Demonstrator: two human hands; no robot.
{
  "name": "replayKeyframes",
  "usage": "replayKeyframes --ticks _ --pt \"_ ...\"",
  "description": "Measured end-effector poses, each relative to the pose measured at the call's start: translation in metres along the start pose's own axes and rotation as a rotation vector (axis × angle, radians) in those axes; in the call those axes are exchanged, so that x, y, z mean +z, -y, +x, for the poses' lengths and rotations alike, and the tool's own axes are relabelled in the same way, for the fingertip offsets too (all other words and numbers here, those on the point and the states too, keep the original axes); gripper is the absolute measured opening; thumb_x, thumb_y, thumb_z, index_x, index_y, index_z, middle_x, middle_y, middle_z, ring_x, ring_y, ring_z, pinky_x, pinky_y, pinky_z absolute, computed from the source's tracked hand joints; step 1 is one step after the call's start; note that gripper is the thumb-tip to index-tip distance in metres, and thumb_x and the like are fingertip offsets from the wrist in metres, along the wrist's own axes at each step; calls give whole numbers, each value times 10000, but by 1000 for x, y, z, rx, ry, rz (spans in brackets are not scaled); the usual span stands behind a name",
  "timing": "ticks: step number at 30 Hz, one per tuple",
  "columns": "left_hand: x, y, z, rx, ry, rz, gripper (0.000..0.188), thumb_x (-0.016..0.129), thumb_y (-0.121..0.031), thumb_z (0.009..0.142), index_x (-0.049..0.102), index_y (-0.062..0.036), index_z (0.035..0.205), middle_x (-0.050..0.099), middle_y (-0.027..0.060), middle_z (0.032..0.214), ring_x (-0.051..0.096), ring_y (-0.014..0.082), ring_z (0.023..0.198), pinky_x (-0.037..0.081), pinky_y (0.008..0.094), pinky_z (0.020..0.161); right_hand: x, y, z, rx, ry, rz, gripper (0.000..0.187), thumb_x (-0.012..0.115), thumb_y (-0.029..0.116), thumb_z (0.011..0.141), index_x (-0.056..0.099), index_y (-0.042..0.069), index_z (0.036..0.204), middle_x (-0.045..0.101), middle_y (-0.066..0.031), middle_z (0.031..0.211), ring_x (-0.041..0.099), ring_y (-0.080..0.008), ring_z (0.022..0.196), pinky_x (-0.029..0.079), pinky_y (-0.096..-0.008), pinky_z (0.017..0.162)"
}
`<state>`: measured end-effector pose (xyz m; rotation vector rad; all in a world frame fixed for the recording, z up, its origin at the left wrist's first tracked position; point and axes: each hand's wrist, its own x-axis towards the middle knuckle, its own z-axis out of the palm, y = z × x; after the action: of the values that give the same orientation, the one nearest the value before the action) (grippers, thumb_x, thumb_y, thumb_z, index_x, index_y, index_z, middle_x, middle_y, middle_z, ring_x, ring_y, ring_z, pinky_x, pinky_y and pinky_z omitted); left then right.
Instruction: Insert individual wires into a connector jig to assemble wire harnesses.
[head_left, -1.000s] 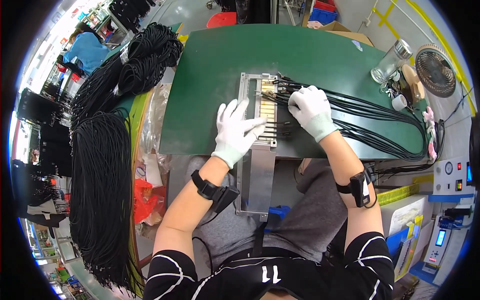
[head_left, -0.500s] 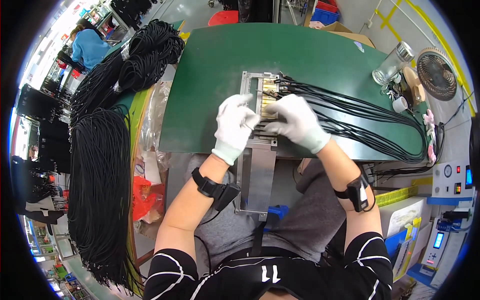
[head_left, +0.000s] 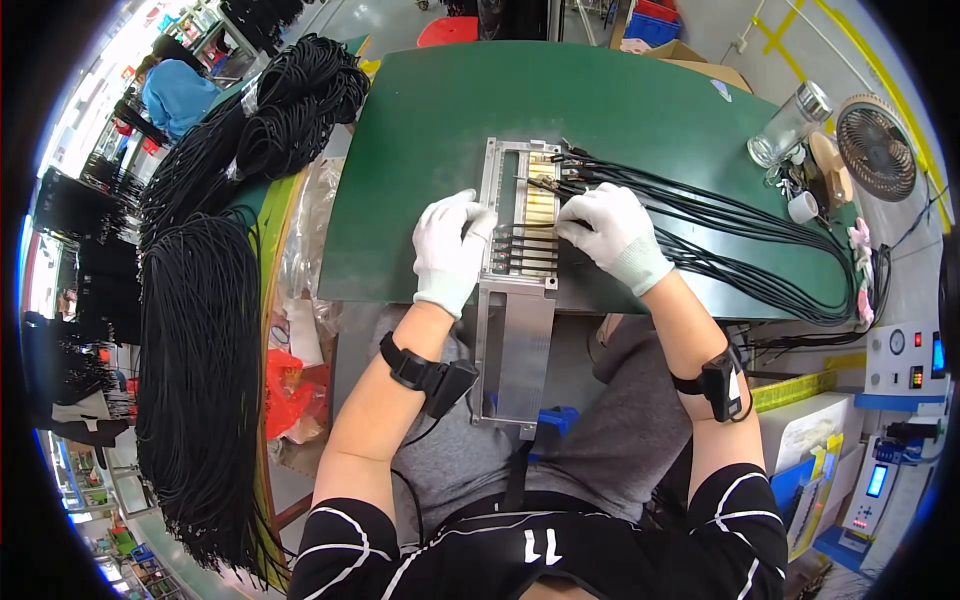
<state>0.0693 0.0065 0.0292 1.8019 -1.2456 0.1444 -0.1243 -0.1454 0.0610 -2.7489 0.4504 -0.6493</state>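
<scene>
1. Left hand (head_left: 452,250), white glove, lay flat & open on the metal jig (head_left: 520,290) at bench (head_left: 420,130) near edge.
2. Right hand (head_left: 612,232), fingers curled, pinched black cables (head_left: 740,250) at jig's right side.
3. Cables ran to bench right edge.

This is a factory assembly station for cable work. A green surface (head_left: 450,130) carries a metal jig (head_left: 515,300) at its near edge, with black cables (head_left: 740,240) fanning toward the right edge. Great bundles of black cable (head_left: 200,340) hang off the left edge. A small fan (head_left: 878,140) stands at the far right corner, control boxes with gauges (head_left: 905,360) lie beyond the right edge, and another worker in blue (head_left: 178,92) sits past the far left corner.
</scene>
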Motion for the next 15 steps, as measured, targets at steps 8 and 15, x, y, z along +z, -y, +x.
replayKeyframes --ticks 8,15 --pt "-1 8 -3 -63 58 -112 156 663 -210 917 735 -72 926 736 98 1032 649 292 968 509 398 891 -2 -2 -1 -18 -30 -85 99 749 215 798 711 141 853 666 -30 771 614 -272 820 472 -397 778" --pt "-1 7 -2 -96 80 -128 170 656 -229 921 741 -84 947 731 99 1053 640 302 984 500 404 916 -1 -1 1 -44 -48 -111 123 757 239 797 707 148 863 641 -27 762 601 -269 837 463 -402 774"
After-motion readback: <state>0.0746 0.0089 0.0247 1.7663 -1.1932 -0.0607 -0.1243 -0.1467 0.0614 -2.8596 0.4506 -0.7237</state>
